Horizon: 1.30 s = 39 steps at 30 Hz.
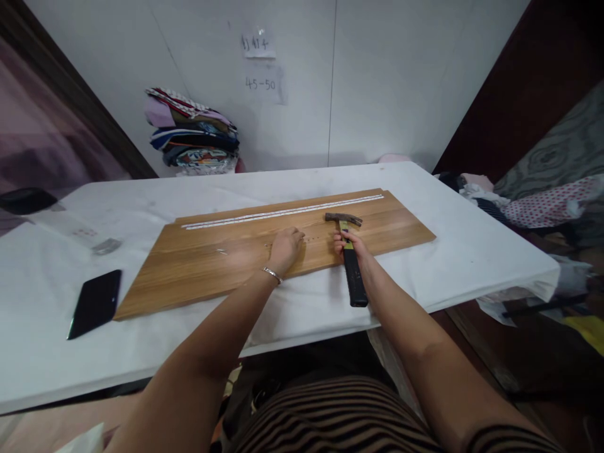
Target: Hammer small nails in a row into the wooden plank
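Note:
My right hand (350,244) is wrapped round a claw hammer (355,277) near its head, which is raised over the board's near edge. Beneath my left hand (285,249) lies the wood-grain board (179,270). The left fingers are pinched together close to its surface; whatever they hold is too small to make out. Just right of those fingertips, a short row of small dots, perhaps nail heads (315,239), runs along the wood. A few loose nails (221,251) lie farther left on the board. Two white strips (283,212) run lengthwise along its far side.
The board rests on a table with a white cloth (472,251). A dark phone or tablet (95,303) lies left of it, near a clear plastic bag (94,236). Folded clothes (193,135) are stacked by the wall behind. More fabric (542,201) hangs at the right.

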Tool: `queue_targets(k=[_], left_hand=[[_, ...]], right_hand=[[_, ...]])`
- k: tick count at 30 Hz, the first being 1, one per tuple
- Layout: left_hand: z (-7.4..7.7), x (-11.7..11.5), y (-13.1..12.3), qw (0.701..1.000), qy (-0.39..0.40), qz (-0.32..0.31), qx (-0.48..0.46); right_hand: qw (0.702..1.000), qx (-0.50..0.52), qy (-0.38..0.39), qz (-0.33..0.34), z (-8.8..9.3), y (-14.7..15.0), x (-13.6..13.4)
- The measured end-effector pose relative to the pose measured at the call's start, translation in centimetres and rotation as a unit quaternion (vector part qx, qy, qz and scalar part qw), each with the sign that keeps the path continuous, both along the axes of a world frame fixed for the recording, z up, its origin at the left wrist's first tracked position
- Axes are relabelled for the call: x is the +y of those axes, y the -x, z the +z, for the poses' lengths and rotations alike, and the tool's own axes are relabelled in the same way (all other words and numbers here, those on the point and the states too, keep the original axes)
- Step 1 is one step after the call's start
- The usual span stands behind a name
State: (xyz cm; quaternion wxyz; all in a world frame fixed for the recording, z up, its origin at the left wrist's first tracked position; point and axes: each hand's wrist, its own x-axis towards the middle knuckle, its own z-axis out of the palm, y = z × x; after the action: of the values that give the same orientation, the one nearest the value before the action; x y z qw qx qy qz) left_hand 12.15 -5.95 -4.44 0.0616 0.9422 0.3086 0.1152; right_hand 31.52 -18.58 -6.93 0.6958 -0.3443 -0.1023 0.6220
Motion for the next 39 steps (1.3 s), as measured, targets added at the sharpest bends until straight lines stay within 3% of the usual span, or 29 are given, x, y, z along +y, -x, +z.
queue_targets(k=[8, 12, 18, 24, 30, 35, 39], left_hand=[[-0.2, -0.4, 0.1, 1.000, 0.001, 0.002, 0.008], [0.1, 0.1, 1.2, 0.999, 0.014, 0.016, -0.048], [0.7, 2.7, 5.7, 0.986, 0.011, 0.140, -0.084], [-1.0, 4.2, 8.8, 0.974, -0.017, 0.222, -0.031], [-1.7, 4.1, 8.6, 0.977, -0.021, 0.212, -0.014], [-1.3, 3.9, 8.7, 0.978, -0.019, 0.207, -0.017], [-1.3, 3.8, 8.7, 0.978, -0.014, 0.210, -0.018]], right_hand=[[0.997, -0.068, -0.032, 0.020, -0.6, -0.5, 0.1], [0.995, -0.088, -0.042, 0.028, -0.7, -0.5, 0.0], [0.986, -0.145, -0.034, 0.072, 0.0, 0.3, -0.9], [0.958, -0.260, -0.059, 0.107, 1.7, 3.2, -2.6], [0.926, -0.369, -0.013, 0.077, 3.6, 6.7, -3.8], [0.894, -0.443, 0.001, 0.065, 3.8, 8.1, -4.1], [0.886, -0.458, 0.014, 0.065, 4.0, 8.4, -3.9]])
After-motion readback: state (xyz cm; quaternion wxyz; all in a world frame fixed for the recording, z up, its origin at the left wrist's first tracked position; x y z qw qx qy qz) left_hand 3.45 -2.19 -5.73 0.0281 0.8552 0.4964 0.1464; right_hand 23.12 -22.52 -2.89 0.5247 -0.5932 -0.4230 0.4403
